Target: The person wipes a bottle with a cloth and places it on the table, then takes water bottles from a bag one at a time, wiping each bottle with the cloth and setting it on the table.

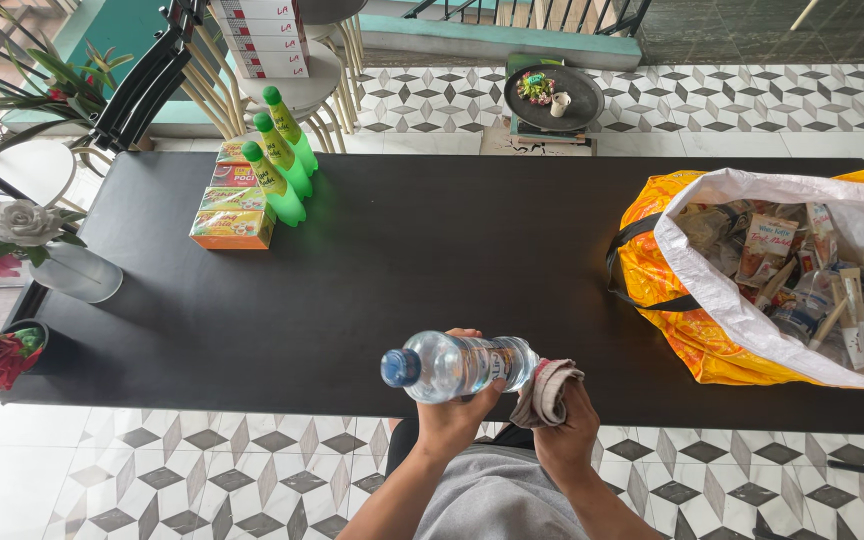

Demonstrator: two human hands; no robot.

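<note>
Clear plastic water bottle with blue cap, lying sideways in the air just over the near edge of the black table, cap end pointing to the person's left. Left hand wraps it from below at mid-body, fingers closed round it. Right hand is closed on a bunched grey-brown cloth, and the cloth is pressed against the bottle's base end. Both hands clamped, close together, one on each thing.

Judgement on progress: the wiping looks to be under way on this bottle, at its bottom end; whether the rest of its body has been gone over cannot be told. The bottle is not yet set down.

Further out, far left of the table: three green bottles with lighter green caps stand upright in a tight row, just beside a short stack of flat colourful boxes. These read as items already laid out in order, so some part of the work appears done.

Right end of the table: a large yellow and white bag lies open, its mouth showing many sachets and small packets heaped inside. Judged from that, a good deal is left to come out.

Table middle between the two groups holds nothing. Off the table: potted flowers at left, a dark round tray on the patterned floor beyond.
</note>
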